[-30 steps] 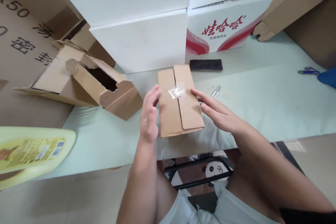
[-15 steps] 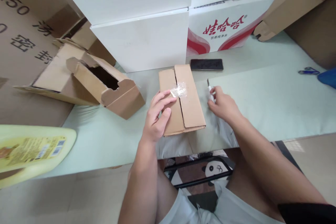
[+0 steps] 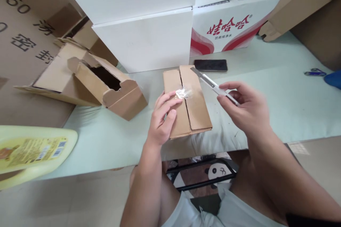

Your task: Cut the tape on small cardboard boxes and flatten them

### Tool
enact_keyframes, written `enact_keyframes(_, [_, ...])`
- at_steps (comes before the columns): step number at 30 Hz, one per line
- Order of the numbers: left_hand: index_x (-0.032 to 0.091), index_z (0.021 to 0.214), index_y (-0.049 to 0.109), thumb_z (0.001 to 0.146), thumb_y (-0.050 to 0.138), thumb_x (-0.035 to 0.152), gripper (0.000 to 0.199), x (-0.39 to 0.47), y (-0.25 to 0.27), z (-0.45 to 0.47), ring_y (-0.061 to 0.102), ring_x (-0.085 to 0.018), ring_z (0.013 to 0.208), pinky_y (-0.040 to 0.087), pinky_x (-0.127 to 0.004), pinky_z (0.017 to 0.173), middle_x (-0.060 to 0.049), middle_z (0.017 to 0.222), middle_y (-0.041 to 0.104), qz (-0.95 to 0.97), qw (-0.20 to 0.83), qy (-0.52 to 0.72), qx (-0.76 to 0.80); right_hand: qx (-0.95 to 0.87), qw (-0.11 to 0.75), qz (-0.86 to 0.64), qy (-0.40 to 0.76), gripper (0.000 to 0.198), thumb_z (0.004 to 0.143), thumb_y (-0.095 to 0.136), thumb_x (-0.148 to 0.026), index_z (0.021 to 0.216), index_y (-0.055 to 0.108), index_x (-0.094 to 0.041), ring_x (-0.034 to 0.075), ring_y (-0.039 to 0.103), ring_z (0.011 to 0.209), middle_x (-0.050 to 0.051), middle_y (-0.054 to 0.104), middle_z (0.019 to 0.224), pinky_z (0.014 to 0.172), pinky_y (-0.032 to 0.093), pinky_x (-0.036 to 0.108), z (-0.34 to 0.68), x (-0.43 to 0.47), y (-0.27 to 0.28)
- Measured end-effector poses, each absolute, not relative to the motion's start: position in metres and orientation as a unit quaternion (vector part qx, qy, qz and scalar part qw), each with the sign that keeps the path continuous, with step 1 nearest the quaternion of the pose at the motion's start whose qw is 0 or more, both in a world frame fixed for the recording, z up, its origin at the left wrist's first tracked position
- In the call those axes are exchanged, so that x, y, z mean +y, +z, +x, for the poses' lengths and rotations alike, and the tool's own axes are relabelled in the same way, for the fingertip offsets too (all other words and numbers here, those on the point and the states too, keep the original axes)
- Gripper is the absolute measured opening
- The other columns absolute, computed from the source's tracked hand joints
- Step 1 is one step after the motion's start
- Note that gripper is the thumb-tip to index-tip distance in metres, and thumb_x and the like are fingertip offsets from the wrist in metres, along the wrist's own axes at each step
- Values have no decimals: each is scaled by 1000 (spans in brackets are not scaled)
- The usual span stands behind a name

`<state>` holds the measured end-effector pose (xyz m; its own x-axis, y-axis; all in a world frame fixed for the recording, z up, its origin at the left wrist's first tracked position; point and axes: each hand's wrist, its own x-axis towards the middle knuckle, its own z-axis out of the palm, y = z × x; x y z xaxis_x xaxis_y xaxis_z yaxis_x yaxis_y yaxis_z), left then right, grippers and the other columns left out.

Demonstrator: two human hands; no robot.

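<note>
A small brown cardboard box [image 3: 199,110] lies on the pale green tabletop, its two top flaps meeting at a dark seam. Clear tape [image 3: 186,92] crosses the middle of that seam, crumpled on the left. My left hand [image 3: 163,117] rests over the box's left side, fingers stretched out, with the fingertips at the tape. Raised to the right of the box, my right hand [image 3: 246,108] grips a white utility knife [image 3: 213,86] between thumb and fingers. The blade is out and points up and left, over the box's far right corner in this view.
A black phone [image 3: 210,65] lies behind the box, in front of stacked white cartons [image 3: 144,42]. An open brown carton [image 3: 125,99] stands to the left. A yellow jug [image 3: 34,152] is at the near left, and a blue item [image 3: 333,78] at the far right.
My right hand has lifted off the table with the utility knife, and the blade now slants left toward the box. The box and my left hand have shifted slightly right in view.
</note>
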<state>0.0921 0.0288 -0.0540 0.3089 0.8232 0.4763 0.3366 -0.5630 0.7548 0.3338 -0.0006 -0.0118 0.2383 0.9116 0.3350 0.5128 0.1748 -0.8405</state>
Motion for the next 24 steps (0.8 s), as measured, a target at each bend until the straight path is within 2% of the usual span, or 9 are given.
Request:
enact_keyframes(2, [27, 120, 71, 106, 44, 44, 35, 27, -54, 95, 58, -25, 136, 35, -55, 128, -7, 140, 65, 763, 260, 445, 390, -622, 487, -595, 148, 14, 81, 69, -20, 93, 74, -25, 14, 64, 69, 1, 70, 86, 62, 51, 29, 332, -4, -9])
enact_keyframes(5, [26, 121, 71, 106, 42, 44, 38, 22, -53, 102, 57, -26, 137, 35, -54, 128, -8, 141, 65, 764, 239, 440, 407, -660, 493, -554, 121, 17, 82, 67, -13, 91, 74, -26, 19, 73, 92, 3, 76, 99, 76, 58, 32, 327, -9, -7])
enact_keyframes(10, [25, 123, 69, 106, 41, 43, 37, 15, -51, 110, 55, -26, 138, 32, -56, 128, -10, 144, 62, 766, 219, 442, 412, -650, 546, -510, 140, 28, 85, 70, -10, 106, 72, -29, 19, 77, 94, 1, 80, 103, 81, 63, 33, 322, -19, -9])
enact_keyframes(12, [25, 123, 68, 106, 41, 43, 37, 15, -50, 111, 55, -26, 138, 32, -55, 128, -10, 144, 62, 766, 221, 445, 409, -654, 553, -497, 135, 27, 86, 70, -9, 104, 72, -29, 19, 78, 96, 1, 81, 103, 82, 65, 33, 321, -22, -6])
enact_keyframes(16, [25, 123, 68, 107, 41, 44, 37, 15, -50, 112, 55, -26, 137, 32, -55, 127, -11, 143, 62, 768, 216, 446, 407, -706, 507, -479, 127, 22, 86, 67, -5, 91, 72, -27, 19, 80, 92, 1, 82, 105, 79, 66, 30, 317, -25, 2])
enact_keyframes(18, [25, 123, 67, 107, 40, 45, 38, 14, -50, 113, 56, -26, 137, 33, -56, 126, -11, 142, 62, 768, 208, 445, 411, -715, 493, -476, 138, 20, 85, 67, -6, 86, 73, -25, 19, 81, 90, 2, 83, 103, 71, 66, 27, 312, -24, 3])
enact_keyframes(21, [24, 121, 67, 106, 41, 45, 36, 13, -51, 115, 57, -27, 135, 36, -55, 124, -12, 137, 64, 763, 199, 446, 423, -685, 505, -498, 165, 20, 81, 66, -5, 80, 74, -23, 20, 81, 85, 3, 84, 97, 57, 61, 23, 303, -24, 3])
enact_keyframes(24, [23, 118, 68, 105, 42, 43, 35, 12, -50, 117, 58, -26, 132, 37, -54, 123, -12, 133, 65, 759, 192, 450, 430, -657, 507, -526, 184, 21, 78, 65, -5, 75, 76, -23, 21, 81, 79, 4, 84, 95, 52, 58, 23, 297, -26, 4])
